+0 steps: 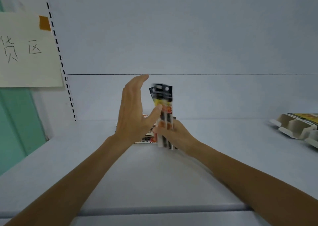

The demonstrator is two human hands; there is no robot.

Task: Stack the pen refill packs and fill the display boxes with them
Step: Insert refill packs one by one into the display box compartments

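My right hand [173, 134] grips the lower part of a bundle of pen refill packs [163, 101], held upright above the white shelf [154, 170]. The packs have black header cards with holes, then yellow and orange print; they look blurred. My left hand [133, 110] is to the left of the bundle, fingers straight and pointing up, its thumb touching the bundle's side. Behind the hands, more refill packs [147, 138] lie flat on the shelf, mostly hidden.
A grey cardboard display box [296, 126] with dividers lies at the right edge of the shelf. A paper sign [29, 53] with handwriting is taped to the left upright. The shelf's back panel [189, 36] rises close behind the hands.
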